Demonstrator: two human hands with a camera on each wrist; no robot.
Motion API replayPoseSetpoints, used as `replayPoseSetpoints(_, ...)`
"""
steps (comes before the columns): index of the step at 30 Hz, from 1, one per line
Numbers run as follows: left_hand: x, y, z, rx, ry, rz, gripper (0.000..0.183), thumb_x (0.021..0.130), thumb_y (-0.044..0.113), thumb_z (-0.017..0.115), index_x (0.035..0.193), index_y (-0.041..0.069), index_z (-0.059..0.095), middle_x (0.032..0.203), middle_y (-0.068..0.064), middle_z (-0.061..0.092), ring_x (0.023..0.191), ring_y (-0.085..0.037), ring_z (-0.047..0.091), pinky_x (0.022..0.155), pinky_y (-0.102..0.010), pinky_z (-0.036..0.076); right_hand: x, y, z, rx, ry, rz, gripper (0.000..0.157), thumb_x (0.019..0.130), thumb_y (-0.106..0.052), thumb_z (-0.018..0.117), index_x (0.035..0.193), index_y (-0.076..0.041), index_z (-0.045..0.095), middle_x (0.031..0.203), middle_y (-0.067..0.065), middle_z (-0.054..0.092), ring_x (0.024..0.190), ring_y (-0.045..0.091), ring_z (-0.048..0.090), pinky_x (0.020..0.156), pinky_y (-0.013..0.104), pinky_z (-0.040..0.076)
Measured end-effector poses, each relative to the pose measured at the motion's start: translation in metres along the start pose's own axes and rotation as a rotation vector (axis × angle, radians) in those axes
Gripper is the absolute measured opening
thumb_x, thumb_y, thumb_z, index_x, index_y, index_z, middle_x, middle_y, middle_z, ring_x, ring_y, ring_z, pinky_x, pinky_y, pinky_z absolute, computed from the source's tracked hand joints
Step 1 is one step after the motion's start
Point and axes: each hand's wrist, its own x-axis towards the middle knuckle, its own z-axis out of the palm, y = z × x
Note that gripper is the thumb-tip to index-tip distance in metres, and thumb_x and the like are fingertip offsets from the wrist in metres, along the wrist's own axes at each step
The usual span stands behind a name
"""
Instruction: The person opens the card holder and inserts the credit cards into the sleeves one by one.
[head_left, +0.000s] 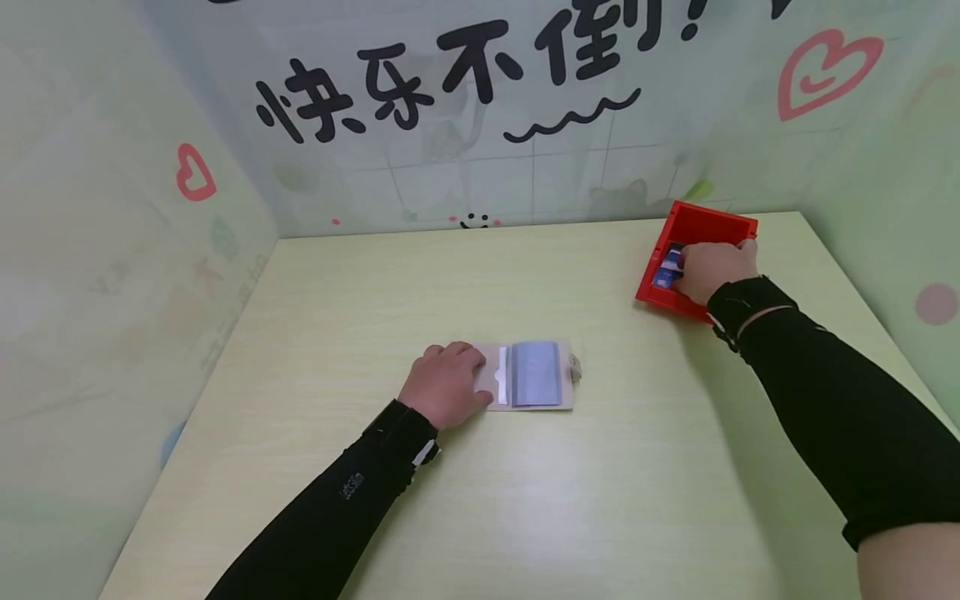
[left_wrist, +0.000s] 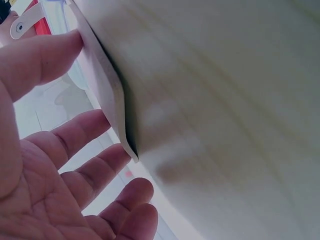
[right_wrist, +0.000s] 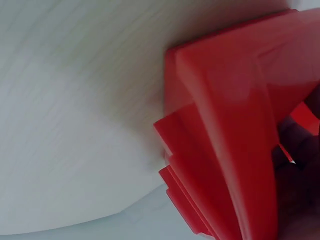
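Note:
An opened card holder (head_left: 491,375) with clear plastic sleeves (head_left: 536,375) and a snap strap (head_left: 575,367) lies on the table. My left hand (head_left: 444,385) rests at its left end, thumb and fingers spread and touching the pale cover (left_wrist: 95,65); the fingers look fairly straight in the left wrist view. My right hand (head_left: 716,268) reaches down into a red bin (head_left: 708,218) at the back right. Blue cards or packets (head_left: 666,271) lie in the bin beside its fingers. Its fingertips are hidden, so whether it grips anything is unclear.
The pale wooden table (head_left: 360,300) is bordered by printed wall panels (head_left: 465,183) at the back and both sides. In the right wrist view, the bin's red wall (right_wrist: 225,115) stands between the camera and the hand.

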Motion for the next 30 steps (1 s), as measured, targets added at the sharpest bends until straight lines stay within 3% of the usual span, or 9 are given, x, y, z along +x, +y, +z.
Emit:
replayPoseSetpoints(10, -0.001, 0.000, -0.002, 0.005, 0.009, 0.009, 0.050, 0.095, 0.040, 0.077, 0.137, 0.013, 0.068, 0.147, -0.008, 0.063, 0.135, -0.035, 0.055, 0.112, -0.053, 0.047, -0.002, 0.000, -0.004, -0.009, -0.011, -0.003, 0.020, 0.087, -0.021, 0.076, 0.090, -0.002, 0.071, 0.093, 0.018, 0.076, 0.116, 0.050, 0.048, 0.110, 0.076, 0.030)
replayPoseSetpoints(15, -0.001, 0.002, -0.002, 0.003, 0.006, 0.011, 0.051, 0.095, 0.040, 0.077, 0.137, 0.013, 0.067, 0.148, -0.008, 0.063, 0.136, -0.036, 0.055, 0.112, -0.053, 0.048, -0.002, 0.001, -0.005, -0.007, -0.011, 0.001, 0.025, 0.083, -0.020, 0.080, 0.098, -0.002, 0.070, 0.098, 0.019, 0.076, 0.118, 0.051, 0.046, 0.111, 0.077, 0.029)
replayPoseSetpoints(22, 0.000, 0.002, -0.001, 0.012, 0.004, 0.016, 0.052, 0.096, 0.041, 0.076, 0.138, 0.012, 0.067, 0.148, -0.008, 0.063, 0.136, -0.035, 0.055, 0.112, -0.052, 0.048, 0.004, 0.003, -0.003, 0.071, 0.002, 0.021, 0.035, 0.089, -0.020, 0.078, 0.114, 0.001, 0.066, 0.104, 0.021, 0.074, 0.116, 0.049, 0.049, 0.109, 0.076, 0.027)
replayPoseSetpoints(30, -0.001, 0.001, 0.000, 0.006, 0.002, 0.003, 0.052, 0.095, 0.041, 0.077, 0.138, 0.013, 0.067, 0.148, -0.009, 0.062, 0.135, -0.037, 0.056, 0.111, -0.053, 0.048, 0.000, 0.001, -0.011, 0.166, 0.014, -0.003, 0.031, 0.093, -0.021, 0.077, 0.115, 0.000, 0.069, 0.110, 0.023, 0.073, 0.113, 0.047, 0.052, 0.104, 0.074, 0.034)
